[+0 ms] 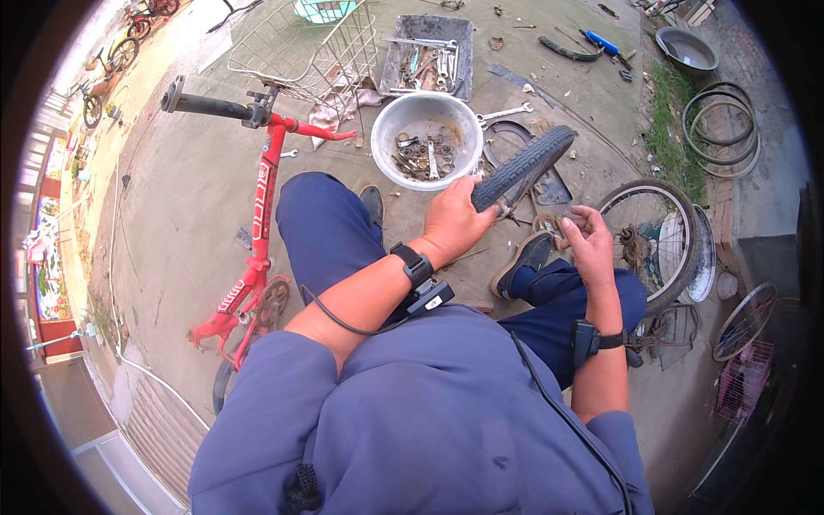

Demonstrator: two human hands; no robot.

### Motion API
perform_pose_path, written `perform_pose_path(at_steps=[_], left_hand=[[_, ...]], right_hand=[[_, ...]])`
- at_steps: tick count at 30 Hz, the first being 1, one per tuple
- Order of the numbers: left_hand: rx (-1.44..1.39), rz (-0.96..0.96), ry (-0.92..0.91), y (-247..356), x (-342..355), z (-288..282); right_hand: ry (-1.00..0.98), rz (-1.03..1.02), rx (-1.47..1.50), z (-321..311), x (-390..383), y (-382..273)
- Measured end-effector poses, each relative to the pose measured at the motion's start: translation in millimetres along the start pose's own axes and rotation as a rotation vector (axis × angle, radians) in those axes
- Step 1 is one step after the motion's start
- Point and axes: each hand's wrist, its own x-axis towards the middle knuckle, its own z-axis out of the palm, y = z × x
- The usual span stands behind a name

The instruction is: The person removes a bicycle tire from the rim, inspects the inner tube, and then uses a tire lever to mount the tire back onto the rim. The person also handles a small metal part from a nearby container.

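My left hand (459, 221) is closed round the near edge of a small bicycle wheel with a black knobby tire (530, 163). The wheel is held up off the ground and tilted, and my hand partly covers its near end. My right hand (590, 245) is raised to the right of the wheel, apart from it. Its fingers are loosely bent, with the thumb apart, and nothing shows in them. Just beyond my left hand, a round grey basin (386, 146) holds small metal parts and a wrench (433, 160).
A red bicycle frame (262, 197) stands at the left. Behind the basin are a tool tray (470, 51), a wire basket (249, 62) and a loose wrench (506, 112). At the right stand a larger wheel (684, 232), tires (757, 129) and another basin (708, 53).
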Motion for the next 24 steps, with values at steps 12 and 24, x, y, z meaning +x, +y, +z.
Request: perform_pose_path(at_steps=[12,24], left_hand=[[-0.082,0.137,-0.293,-7.2,-13.5,22.3],[-0.411,-0.178,-0.632,-45.6,-18.8,38.8]], right_hand=[[-0.169,0.234,0.596,98.1,-5.1,-19.8],[0.206,0.448,0.635,25.6,25.2,-5.4]])
